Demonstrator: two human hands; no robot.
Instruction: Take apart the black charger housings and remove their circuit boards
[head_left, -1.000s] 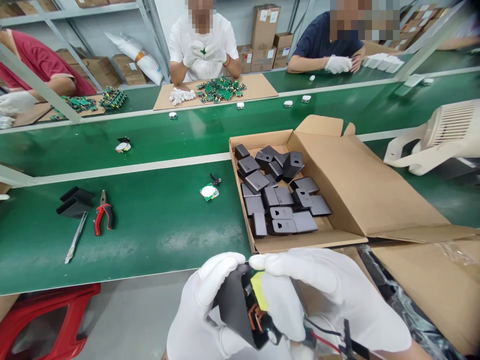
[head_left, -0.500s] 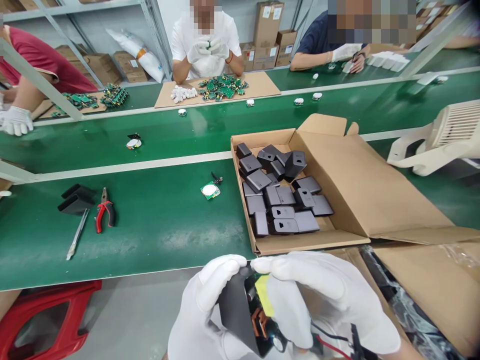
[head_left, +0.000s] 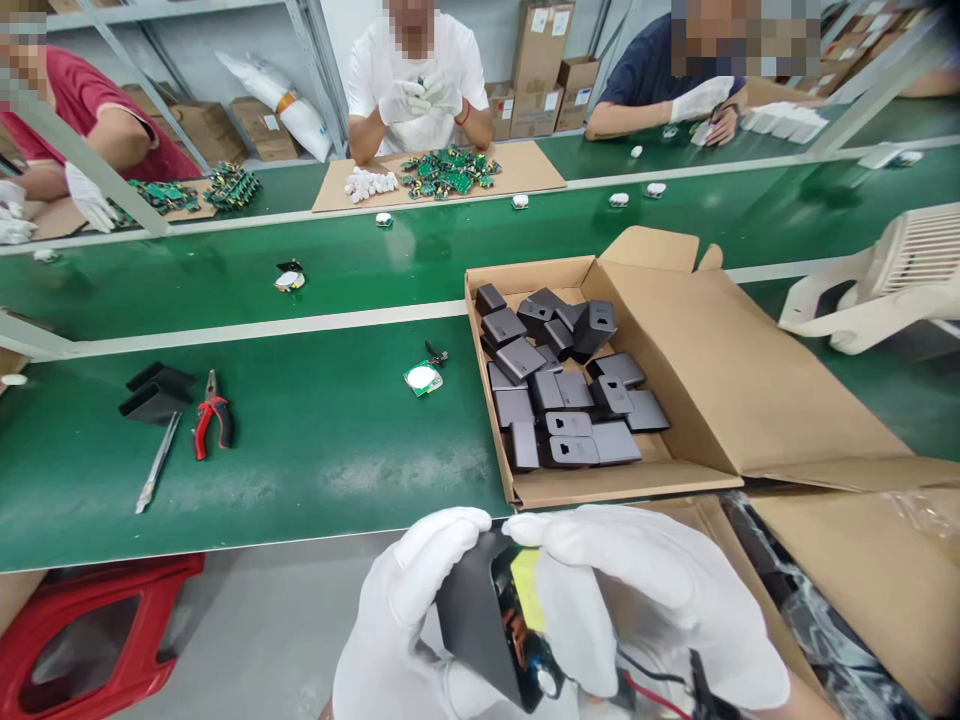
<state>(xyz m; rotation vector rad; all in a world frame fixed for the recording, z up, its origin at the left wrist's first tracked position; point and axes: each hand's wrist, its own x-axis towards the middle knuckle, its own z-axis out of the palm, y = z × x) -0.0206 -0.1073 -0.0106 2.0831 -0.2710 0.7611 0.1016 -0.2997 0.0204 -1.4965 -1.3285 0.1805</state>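
Note:
My left hand point(head_left: 409, 610), in a white glove, is wrapped round a dark grey plastic housing point(head_left: 469, 615) close to me, below the table edge. A circuit board point(head_left: 514, 630) with coppery parts sits partly inside the housing's open side. My gloved right hand point(head_left: 667, 590) grips this board, its thumb against a strip of yellow tape point(head_left: 529, 590). A black and a red wire point(head_left: 652, 692) with a black connector hang below the right palm. How deep the board sits is partly hidden by the fingers.
An open carton point(head_left: 622, 480) holds several dark housings. On the green table lie a small board point(head_left: 424, 378), red-handled pliers point(head_left: 214, 415), tweezers point(head_left: 159, 463) and black shells point(head_left: 155, 392). A fan point(head_left: 892, 270) stands right. Co-workers sit beyond the belt point(head_left: 450, 250); a red stool point(head_left: 90, 630) is lower left.
The board has sunk slightly further into the housing, and less of its coppery parts shows. Small white-topped pieces on the belt have shifted right. The left co-worker's gloved hands have moved.

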